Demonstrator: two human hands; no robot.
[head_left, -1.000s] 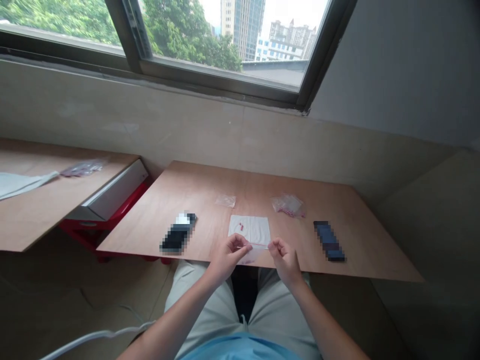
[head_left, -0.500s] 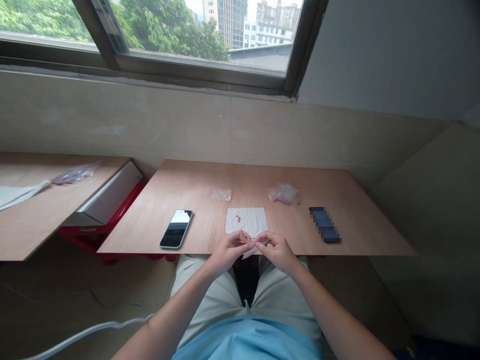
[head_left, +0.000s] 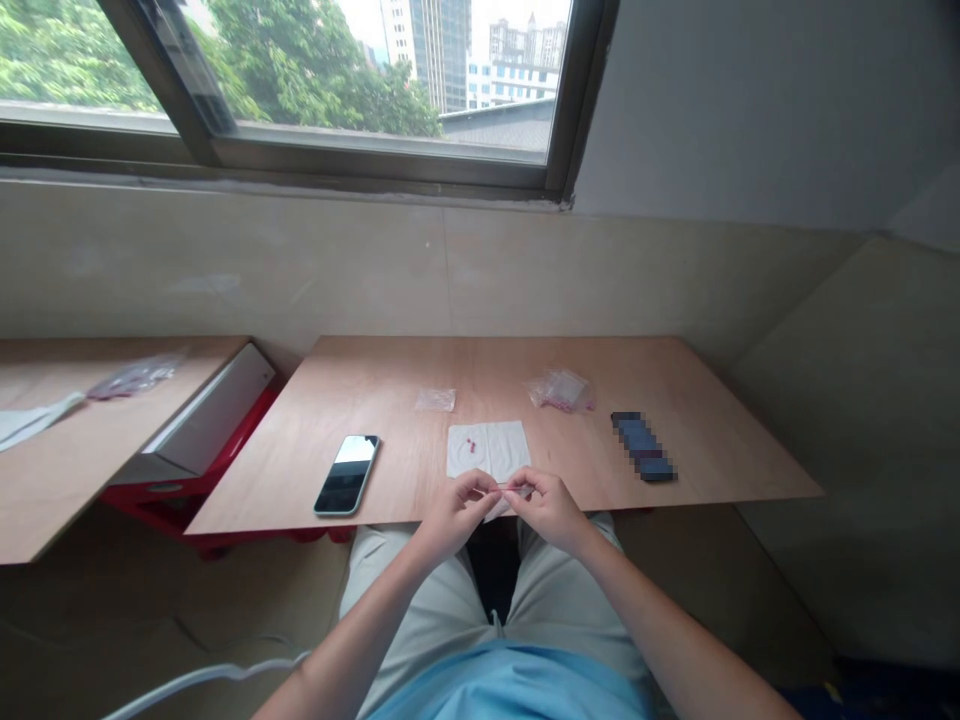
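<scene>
The left hand [head_left: 455,512] and right hand [head_left: 551,508] had drawn closer together, their fingertips pinching tightly on a thin pinkish strand [head_left: 514,490] over the plywood table's [head_left: 397,480] front edge, just below a white paper square [head_left: 487,450] holding small red beads [head_left: 471,445].

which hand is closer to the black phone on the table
Left. The left hand is to the right of the black glass-fronted smartphone, with a gap between them; the right hand is farther away, on the left hand's far side.
</scene>
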